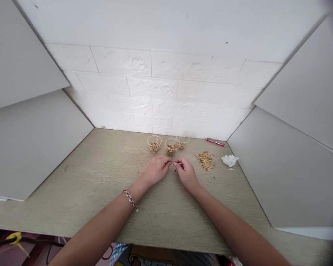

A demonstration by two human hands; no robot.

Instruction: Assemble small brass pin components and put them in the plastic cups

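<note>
You are bringing both hands together over the middle of the wooden table (86, 192), fingertips meeting at one spot. Your left hand (157, 170) is pinching its thumb and forefinger closed on one end of a small thin pin (175, 163), and your right hand (186, 173) is pinching its fingers closed on the other end, so the pin is sitting right between the two grips, just above the tabletop. It is too small to tell whether it is one piece or two being joined. A dark tip is showing just under the right-hand pinch.

You are wearing a chain bracelet (130, 198) on your left wrist, well back from the grip.

Just beyond the grip, toward the white brick wall (161, 92), three small clear plastic cups are standing in a row: the left cup (154, 143), the middle cup (171, 146) and the right cup (182, 142), each holding some brass-coloured bits. The middle cup is the one nearest your fingertips.

To the right of the grip, near your right hand, a loose pile of brass pins (205, 160) is lying on the table. Farther right, a crumpled white scrap (229, 160) is lying beside the pile, and beyond it a red pen (215, 142) is resting against the foot of the wall.
</note>
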